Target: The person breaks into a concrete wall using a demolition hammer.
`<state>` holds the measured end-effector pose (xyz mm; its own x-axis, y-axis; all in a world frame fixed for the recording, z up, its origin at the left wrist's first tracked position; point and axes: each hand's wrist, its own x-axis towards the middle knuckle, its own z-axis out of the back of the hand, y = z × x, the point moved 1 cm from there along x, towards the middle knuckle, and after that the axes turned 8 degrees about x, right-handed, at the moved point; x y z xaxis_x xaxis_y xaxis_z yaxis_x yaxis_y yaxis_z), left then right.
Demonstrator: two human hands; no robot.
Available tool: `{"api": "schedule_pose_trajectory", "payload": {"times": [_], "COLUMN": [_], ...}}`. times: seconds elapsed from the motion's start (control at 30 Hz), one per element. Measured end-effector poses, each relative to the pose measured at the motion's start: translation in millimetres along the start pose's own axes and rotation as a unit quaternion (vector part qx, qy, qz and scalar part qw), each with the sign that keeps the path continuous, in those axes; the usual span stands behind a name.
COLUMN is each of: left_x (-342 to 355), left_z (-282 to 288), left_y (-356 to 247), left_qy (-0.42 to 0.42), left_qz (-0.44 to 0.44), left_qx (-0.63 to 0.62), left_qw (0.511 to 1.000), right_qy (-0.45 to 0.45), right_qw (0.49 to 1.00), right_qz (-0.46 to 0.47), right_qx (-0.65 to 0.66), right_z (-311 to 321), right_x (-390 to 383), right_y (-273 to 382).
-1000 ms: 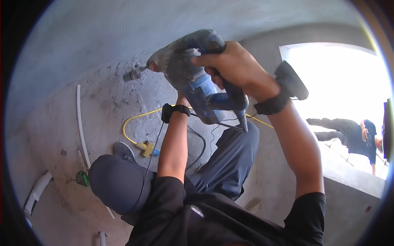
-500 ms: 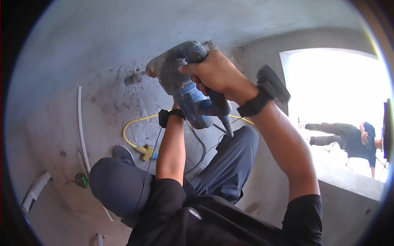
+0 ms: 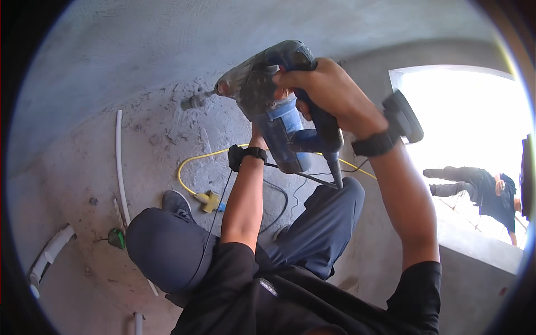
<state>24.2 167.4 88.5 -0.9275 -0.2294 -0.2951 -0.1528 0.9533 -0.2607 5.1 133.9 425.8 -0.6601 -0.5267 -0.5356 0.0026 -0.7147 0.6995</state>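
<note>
My right hand is closed around the rear handle of a dusty blue-and-black rotary hammer drill, thumb and fingers wrapped near the trigger. A short, grey, dust-coated bit sticks out of its nose, pointing left toward the rough grey wall. Whether it touches the wall cannot be made out. My left hand reaches up behind the drill body, which hides its fingers and grip. A dark power cord leaves the base of the handle. Black bands circle both my wrists.
Near my shoe, a yellow cable ends in a yellow connector. White pipes stand at the left, with a green-and-black object beside them. Through the bright window opening, another person shows at the right.
My right hand and the drill body have shifted right and slightly up, and more shank shows behind the bit. The whole view has also shifted a little.
</note>
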Motion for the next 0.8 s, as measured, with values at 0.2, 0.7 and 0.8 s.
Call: {"api": "schedule_pose_trajectory", "payload": {"times": [0.2, 0.7, 0.8], "left_x": [5.0, -9.5, -3.9], "left_z": [-18.3, -18.9, -22.9], "left_y": [-2.9, -4.0, -5.2], "left_qy": [0.004, -0.012, -0.012], "left_qz": [-0.011, 0.015, 0.009], "left_qx": [-0.014, -0.026, -0.027], "left_qw": [1.000, 0.999, 1.000], "right_qy": [0.020, -0.010, -0.016], "right_qw": [0.999, 1.000, 1.000], "right_qz": [-0.009, 0.016, 0.022], "right_qx": [-0.047, 0.000, -0.003], "right_z": [-7.5, 3.8, -1.3], "right_x": [-3.6, -3.0, 0.2], "right_y": [21.6, 27.9, 27.5]}}
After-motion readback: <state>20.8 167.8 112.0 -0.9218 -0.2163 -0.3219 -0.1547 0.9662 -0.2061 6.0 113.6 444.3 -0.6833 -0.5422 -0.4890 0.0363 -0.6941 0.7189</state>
